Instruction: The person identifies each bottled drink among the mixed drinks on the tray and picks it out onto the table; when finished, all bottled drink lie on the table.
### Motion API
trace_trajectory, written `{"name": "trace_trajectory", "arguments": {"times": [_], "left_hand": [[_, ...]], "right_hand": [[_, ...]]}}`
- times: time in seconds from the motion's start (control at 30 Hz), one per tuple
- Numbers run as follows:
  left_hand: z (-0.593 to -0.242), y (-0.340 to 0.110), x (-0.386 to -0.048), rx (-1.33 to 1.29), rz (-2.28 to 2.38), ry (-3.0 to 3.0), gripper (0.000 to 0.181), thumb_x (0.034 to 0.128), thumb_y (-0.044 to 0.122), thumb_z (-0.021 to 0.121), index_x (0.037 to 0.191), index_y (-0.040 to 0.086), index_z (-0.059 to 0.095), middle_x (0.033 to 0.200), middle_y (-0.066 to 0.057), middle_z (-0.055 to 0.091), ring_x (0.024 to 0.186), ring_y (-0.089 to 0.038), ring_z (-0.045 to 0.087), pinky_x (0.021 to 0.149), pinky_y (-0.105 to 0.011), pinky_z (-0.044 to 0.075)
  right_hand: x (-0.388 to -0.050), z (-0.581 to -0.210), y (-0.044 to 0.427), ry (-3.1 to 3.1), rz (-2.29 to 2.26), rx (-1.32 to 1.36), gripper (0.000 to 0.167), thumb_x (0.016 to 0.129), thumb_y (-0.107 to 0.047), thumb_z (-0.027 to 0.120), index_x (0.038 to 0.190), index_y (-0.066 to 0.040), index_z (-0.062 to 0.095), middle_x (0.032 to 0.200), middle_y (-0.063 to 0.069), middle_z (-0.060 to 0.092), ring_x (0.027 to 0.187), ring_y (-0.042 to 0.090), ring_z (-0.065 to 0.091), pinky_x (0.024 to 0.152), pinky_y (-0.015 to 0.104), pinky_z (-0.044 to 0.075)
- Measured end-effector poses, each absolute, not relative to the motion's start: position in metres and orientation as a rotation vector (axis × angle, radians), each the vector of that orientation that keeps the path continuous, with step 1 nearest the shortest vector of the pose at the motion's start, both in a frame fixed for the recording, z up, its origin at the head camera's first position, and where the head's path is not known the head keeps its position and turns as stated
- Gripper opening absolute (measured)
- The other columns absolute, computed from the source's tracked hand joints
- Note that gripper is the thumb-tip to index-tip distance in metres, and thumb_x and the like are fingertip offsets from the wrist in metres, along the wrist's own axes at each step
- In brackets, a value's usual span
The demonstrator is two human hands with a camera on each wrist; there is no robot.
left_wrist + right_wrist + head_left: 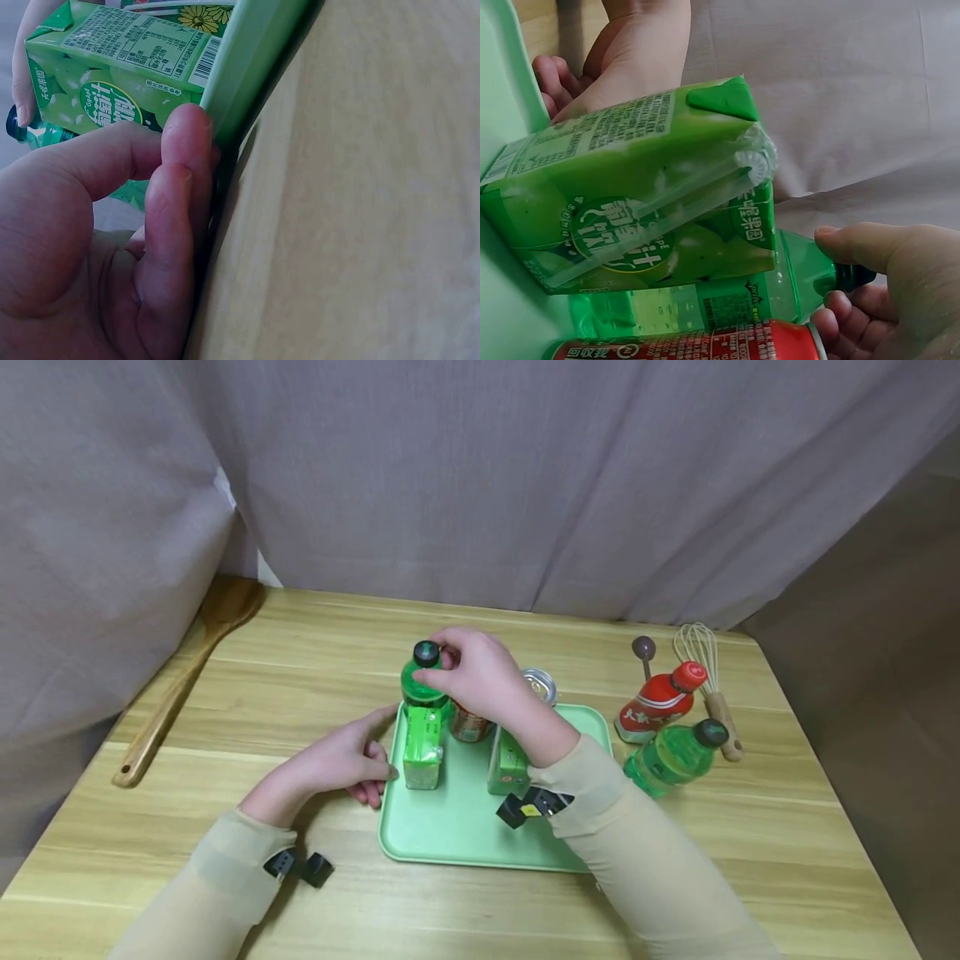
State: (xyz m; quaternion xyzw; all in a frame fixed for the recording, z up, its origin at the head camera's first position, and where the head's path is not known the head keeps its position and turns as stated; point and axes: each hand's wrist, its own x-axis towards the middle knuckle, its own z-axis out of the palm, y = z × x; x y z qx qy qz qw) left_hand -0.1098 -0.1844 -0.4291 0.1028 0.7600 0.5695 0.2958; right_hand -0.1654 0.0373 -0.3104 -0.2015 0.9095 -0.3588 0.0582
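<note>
My right hand (pixel 483 677) pinches a green plastic bottle (pixel 417 690) just below its black cap, thumb on one side and fingers on the other. The bottle stands upright at the back left of the light green tray (pixel 457 839). My left hand (pixel 333 764) holds the tray's left rim, its thumb at the edge and several fingers curled. A green grape juice carton (pixel 630 217) with a straw stands in front of the bottle. Beside the bottle is a red can (pixel 780 341). Another green carton (pixel 510 767) and a silver-topped can (pixel 542 683) are partly hidden by my right arm.
Right of the tray are a red-capped bottle (pixel 651 706) and another green bottle (pixel 671 758). Behind them lie a whisk (pixel 701 652) and a dark round-headed utensil (pixel 643 648). A wooden spatula (pixel 183 685) lies at the left. Grey curtains (pixel 420 485) hang behind the table.
</note>
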Motion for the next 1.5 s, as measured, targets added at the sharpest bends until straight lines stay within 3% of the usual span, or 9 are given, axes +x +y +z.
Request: {"name": "trace_trajectory", "arguments": {"times": [0.27,0.57,0.83,1.13,1.5], "left_hand": [[-0.433,-0.180,-0.109,0.279,1.519,1.996,0.107,0.0900,0.002,0.070,0.168,0.017,-0.001,0.076,-0.018,0.068,0.059,-0.030,0.071,0.053,-0.040,0.063],[-0.434,-0.173,-0.114,0.285,1.513,1.998,0.107,0.0896,0.002,0.071,0.168,0.018,-0.001,0.077,-0.018,0.068,0.059,-0.029,0.071,0.053,-0.041,0.063],[-0.434,-0.174,-0.119,0.293,1.508,2.007,0.107,0.0900,0.002,0.069,0.168,0.018,-0.002,0.076,-0.018,0.068,0.059,-0.029,0.071,0.052,-0.040,0.063],[-0.432,-0.173,-0.123,0.294,1.505,2.006,0.106,0.0898,0.001,0.070,0.168,0.018,0.000,0.077,-0.019,0.068,0.059,-0.030,0.071,0.053,-0.042,0.063],[-0.429,-0.174,-0.119,0.304,1.495,2.021,0.106,0.0898,0.001,0.069,0.168,0.017,0.000,0.076,-0.018,0.068,0.059,-0.030,0.071,0.053,-0.043,0.063]], "right_hand": [[-0.165,-0.314,0.042,2.776,-1.111,-0.626,0.021,0.090,-0.031,0.082,0.101,-0.016,0.071,0.075,-0.001,0.057,0.069,0.016,0.052,0.065,0.030,0.043],[-0.159,-0.297,0.049,2.830,-1.151,-0.649,0.024,0.089,-0.031,0.081,0.104,-0.015,0.072,0.078,-0.001,0.058,0.070,0.016,0.052,0.063,0.029,0.043],[-0.149,-0.265,0.053,2.896,-1.402,-0.934,0.022,0.085,-0.017,0.085,0.102,-0.008,0.074,0.079,0.002,0.058,0.070,0.014,0.054,0.060,0.024,0.047],[-0.123,-0.231,0.067,2.875,-1.606,-1.014,0.023,0.081,-0.010,0.087,0.101,-0.005,0.076,0.078,0.002,0.056,0.073,0.015,0.053,0.060,0.023,0.043],[-0.081,-0.224,0.096,2.875,-1.497,-1.061,0.023,0.080,-0.009,0.087,0.100,-0.007,0.075,0.077,0.002,0.057,0.070,0.012,0.056,0.060,0.022,0.050]]}}
